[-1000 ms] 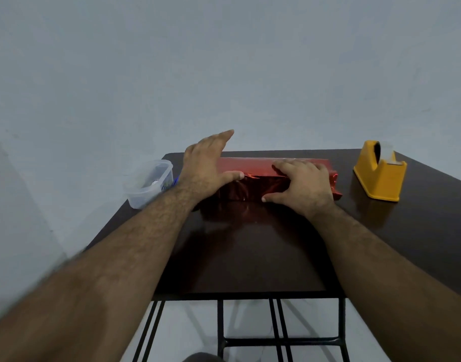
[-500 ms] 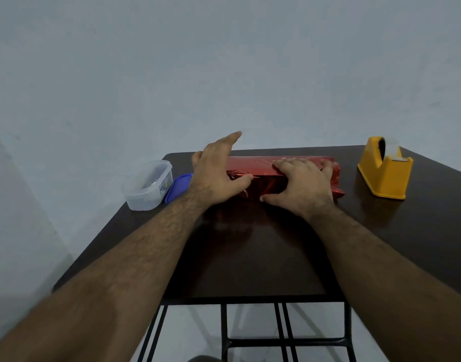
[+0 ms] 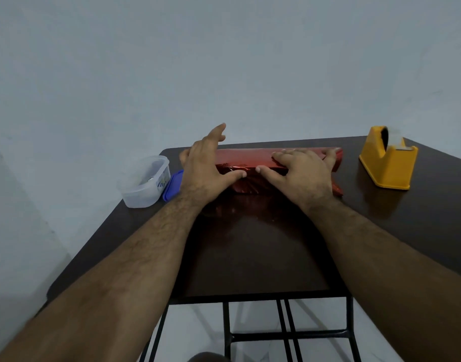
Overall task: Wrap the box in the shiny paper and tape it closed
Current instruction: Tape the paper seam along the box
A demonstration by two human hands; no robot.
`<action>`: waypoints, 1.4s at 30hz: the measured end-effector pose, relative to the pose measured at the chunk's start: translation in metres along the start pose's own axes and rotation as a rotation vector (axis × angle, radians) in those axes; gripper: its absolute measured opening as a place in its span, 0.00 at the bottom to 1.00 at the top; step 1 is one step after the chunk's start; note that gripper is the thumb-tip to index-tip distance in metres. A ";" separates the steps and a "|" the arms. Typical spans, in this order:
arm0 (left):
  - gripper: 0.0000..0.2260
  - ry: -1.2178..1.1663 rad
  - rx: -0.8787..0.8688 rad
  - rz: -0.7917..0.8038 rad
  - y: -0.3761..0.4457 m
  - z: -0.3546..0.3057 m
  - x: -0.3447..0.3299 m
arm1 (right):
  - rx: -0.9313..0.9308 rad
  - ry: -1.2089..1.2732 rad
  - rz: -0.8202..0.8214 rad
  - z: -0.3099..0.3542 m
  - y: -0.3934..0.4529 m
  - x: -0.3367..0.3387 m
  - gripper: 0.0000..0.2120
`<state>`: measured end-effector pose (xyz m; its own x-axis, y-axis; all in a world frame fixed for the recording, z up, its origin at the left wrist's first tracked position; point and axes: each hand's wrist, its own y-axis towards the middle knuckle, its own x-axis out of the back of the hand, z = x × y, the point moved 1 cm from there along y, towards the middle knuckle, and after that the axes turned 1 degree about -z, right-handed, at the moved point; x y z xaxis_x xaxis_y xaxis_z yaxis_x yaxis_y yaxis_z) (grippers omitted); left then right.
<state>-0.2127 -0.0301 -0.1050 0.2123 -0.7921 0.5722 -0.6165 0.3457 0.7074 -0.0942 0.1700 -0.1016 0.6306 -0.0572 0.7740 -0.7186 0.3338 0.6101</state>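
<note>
1. Box point(image 3: 252, 159) lies across the far middle of the table point(image 3: 255, 252), already covered in red shiny paper point(image 3: 243, 188); the paper on its near side is crumpled and loose.
2. My left hand point(image 3: 207, 173) rests at the box's left end, fingers straight and lifted off the top, thumb pressing the paper on the near side.
3. My right hand point(image 3: 300, 173) lies flat and spread on the top toward the right end, thumb reaching left along the near edge; the two thumbs sit near each other without touching.
4. I judge the step in hand to be holding the overlap down so it can be taped; no tape on the seam that I can see.
5. To do it well, I should pull the near flap taut before pressing, smooth the creases outward from the middle, and keep one palm on the seam; foil like this probably springs back if released.
6. Dispenser point(image 3: 387, 163) stands well to the right of the box, so my right hand is the natural one to fetch tape while the left holds.
7. Tub point(image 3: 145, 181) and its blue lid point(image 3: 173, 185) sit to the left, near my left wrist; I should mind them.
</note>
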 end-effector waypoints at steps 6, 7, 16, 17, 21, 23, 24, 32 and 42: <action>0.54 -0.111 0.124 -0.018 0.000 0.001 -0.001 | -0.003 -0.006 -0.014 0.001 0.000 -0.004 0.36; 0.55 -0.102 0.134 -0.022 0.000 0.000 -0.001 | -0.002 -0.012 -0.016 0.001 -0.001 -0.005 0.36; 0.70 -0.017 0.116 0.409 0.016 0.001 0.033 | 0.021 -0.018 0.061 0.003 -0.008 0.004 0.43; 0.70 0.068 0.067 0.478 0.024 -0.003 0.035 | 0.022 -0.021 0.073 0.003 -0.008 0.005 0.44; 0.69 0.287 0.010 0.746 0.057 -0.016 0.035 | 0.032 -0.002 0.098 0.002 -0.008 0.008 0.47; 0.67 0.338 0.030 0.813 0.067 -0.021 0.034 | 0.057 -0.001 0.083 -0.001 -0.010 0.010 0.49; 0.65 0.343 0.036 0.827 0.071 -0.022 0.033 | 0.071 -0.004 0.061 -0.002 -0.012 0.010 0.51; 0.66 0.217 0.287 1.002 0.083 -0.034 0.036 | 0.207 -0.018 0.105 0.009 -0.014 0.013 0.46; 0.66 0.339 0.285 1.049 0.090 -0.042 0.026 | 0.263 0.094 -0.011 0.004 -0.016 0.013 0.43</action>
<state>-0.2309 0.0016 -0.0088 -0.3424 0.0120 0.9395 -0.7515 0.5967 -0.2815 -0.0754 0.1602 -0.1008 0.6541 0.0327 0.7557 -0.7555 0.0768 0.6506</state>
